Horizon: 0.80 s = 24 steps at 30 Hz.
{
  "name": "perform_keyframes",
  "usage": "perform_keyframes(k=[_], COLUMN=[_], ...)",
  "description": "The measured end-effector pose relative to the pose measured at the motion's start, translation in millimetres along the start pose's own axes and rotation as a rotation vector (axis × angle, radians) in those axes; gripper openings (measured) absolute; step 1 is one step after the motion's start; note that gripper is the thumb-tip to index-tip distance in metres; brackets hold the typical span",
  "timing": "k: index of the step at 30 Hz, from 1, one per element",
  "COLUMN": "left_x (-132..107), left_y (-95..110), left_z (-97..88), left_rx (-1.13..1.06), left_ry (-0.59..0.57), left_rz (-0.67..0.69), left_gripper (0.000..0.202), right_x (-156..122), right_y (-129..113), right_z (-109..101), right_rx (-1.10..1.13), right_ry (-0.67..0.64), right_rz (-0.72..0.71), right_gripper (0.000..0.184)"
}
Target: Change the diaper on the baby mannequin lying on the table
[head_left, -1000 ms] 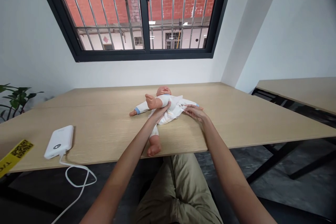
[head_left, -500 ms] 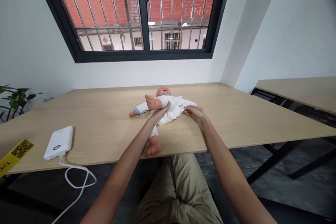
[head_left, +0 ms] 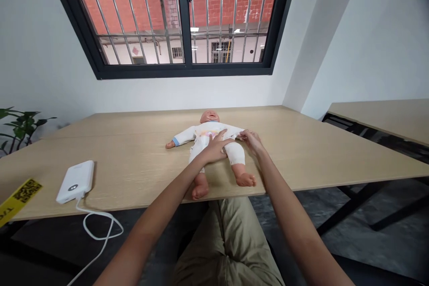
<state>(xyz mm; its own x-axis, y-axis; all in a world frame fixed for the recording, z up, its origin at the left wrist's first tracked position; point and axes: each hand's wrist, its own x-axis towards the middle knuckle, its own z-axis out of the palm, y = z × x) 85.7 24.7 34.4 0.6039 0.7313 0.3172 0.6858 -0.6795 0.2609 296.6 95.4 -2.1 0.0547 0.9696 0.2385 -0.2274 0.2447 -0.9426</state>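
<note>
A baby doll (head_left: 204, 132) in a white outfit with blue cuffs lies on its back on the table, head toward the window. Both its legs rest toward the front edge, bare feet showing. Across its belly and hip lies my left hand (head_left: 216, 148), thumb and fingers apart, pressing on the clothing. My right hand (head_left: 252, 140) is at the end of the doll's sleeve on the right side, fingertips pinched together on the white fabric. That hand hides the doll's hand there.
A white power bank (head_left: 76, 181) with a white cable (head_left: 100, 237) hanging off the front edge stands on the wooden table (head_left: 134, 165) at left. A yellow tag (head_left: 18, 201) and a plant (head_left: 23, 127) are at far left. Another table (head_left: 385, 116) is at right.
The doll's raised leg has come down to the right and now lies on the table. My left hand has moved onto the belly and opened; my right hand has shifted slightly up to the sleeve.
</note>
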Motion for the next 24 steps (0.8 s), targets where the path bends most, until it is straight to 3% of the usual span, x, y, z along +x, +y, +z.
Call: perform_keyframes(k=[9,17,24], left_x=[7,13,14], left_y=[5,3,2], left_z=[10.7,28.3,33.7], left_rx=[0.118,0.241,0.265], left_ry=[-0.121,-0.073,-0.04], left_rz=[0.094,0.092,0.128], left_gripper=[0.047,0.045,0.053], right_x=[0,-7,-2], right_y=[4,-2,7], right_z=[9,20,29], right_rx=[-0.083,-0.195,-0.213], right_ry=[-0.083,-0.126,-0.097], right_rz=[-0.116,-0.172,-0.168], right_gripper=[0.019,0.016,0.025])
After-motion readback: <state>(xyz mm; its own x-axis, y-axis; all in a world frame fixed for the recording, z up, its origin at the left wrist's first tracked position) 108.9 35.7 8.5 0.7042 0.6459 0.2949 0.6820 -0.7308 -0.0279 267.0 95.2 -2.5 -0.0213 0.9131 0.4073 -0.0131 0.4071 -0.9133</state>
